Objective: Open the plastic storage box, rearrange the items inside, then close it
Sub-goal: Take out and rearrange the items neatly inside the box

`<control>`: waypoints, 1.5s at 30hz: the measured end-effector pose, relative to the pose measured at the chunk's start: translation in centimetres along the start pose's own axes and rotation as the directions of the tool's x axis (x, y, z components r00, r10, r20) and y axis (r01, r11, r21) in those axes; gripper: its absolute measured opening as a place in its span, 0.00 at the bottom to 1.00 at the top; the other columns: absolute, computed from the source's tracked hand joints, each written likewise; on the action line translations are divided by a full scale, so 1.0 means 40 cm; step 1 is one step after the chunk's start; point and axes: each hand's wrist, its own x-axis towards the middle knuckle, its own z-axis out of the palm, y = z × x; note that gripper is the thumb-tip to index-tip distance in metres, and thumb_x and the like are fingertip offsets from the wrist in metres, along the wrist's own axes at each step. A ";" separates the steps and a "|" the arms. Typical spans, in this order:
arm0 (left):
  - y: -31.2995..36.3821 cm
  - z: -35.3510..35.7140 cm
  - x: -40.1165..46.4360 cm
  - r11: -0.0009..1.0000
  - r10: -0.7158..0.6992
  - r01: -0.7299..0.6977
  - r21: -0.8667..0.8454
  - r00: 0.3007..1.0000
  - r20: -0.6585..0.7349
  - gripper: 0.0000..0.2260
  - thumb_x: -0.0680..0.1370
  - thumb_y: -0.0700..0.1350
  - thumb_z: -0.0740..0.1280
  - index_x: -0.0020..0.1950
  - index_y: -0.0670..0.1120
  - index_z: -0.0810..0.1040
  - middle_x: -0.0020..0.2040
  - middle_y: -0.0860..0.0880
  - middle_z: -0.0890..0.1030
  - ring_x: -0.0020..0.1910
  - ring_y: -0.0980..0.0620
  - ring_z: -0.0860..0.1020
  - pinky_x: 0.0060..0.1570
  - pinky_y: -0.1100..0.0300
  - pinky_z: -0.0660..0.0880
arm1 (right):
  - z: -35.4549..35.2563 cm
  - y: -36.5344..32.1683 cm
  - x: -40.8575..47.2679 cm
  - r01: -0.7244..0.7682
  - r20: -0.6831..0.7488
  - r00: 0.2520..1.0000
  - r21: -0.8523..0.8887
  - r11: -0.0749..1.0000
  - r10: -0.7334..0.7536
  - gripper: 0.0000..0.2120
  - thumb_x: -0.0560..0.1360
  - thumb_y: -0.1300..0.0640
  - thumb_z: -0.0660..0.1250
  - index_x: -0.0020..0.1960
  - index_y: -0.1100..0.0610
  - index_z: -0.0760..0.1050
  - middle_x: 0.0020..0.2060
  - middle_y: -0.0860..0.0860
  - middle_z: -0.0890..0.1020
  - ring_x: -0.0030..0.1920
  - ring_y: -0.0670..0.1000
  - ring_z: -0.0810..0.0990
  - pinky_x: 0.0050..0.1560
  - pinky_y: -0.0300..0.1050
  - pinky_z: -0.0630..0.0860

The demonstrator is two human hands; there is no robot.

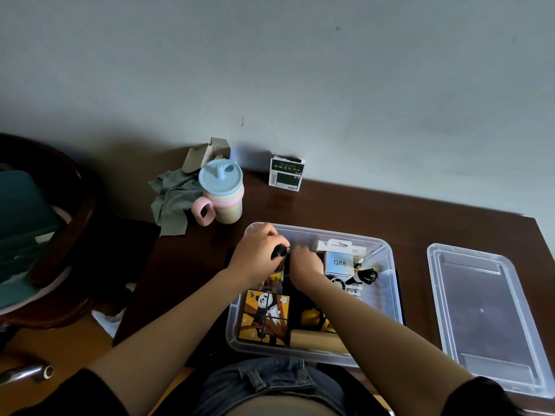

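Observation:
The clear plastic storage box point(387, 283) stands open on the dark wooden table, its lid point(486, 319) lying flat to the right. Inside are a panda-print box point(264, 316), a white box marked Q88 point(339, 262), a yellow item point(310, 318), a wooden roller point(315, 339) and black cords point(368, 276). My left hand point(258, 256) grips a small black object point(280, 251) over the box's far left corner. My right hand point(306, 262) is beside it with curled fingers reaching down into the box; what it holds is hidden.
A blue-lidded cup with a pink handle point(220, 192) stands behind the box, next to a grey-green cloth point(172, 199) and an open cardboard carton point(207, 153). A green and white packet point(286, 174) stands by the wall. A dark chair point(45, 223) is at left.

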 end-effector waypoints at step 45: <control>-0.002 -0.030 0.021 0.876 0.158 -0.267 0.401 0.945 0.285 0.22 0.76 0.50 0.65 0.69 0.58 0.66 0.66 0.52 0.69 0.62 0.43 0.71 0.65 0.48 0.62 | -0.093 0.173 -0.195 0.058 -0.338 0.935 0.454 0.889 0.112 0.10 0.71 0.50 0.66 0.41 0.57 0.73 0.34 0.50 0.78 0.35 0.51 0.76 0.31 0.42 0.68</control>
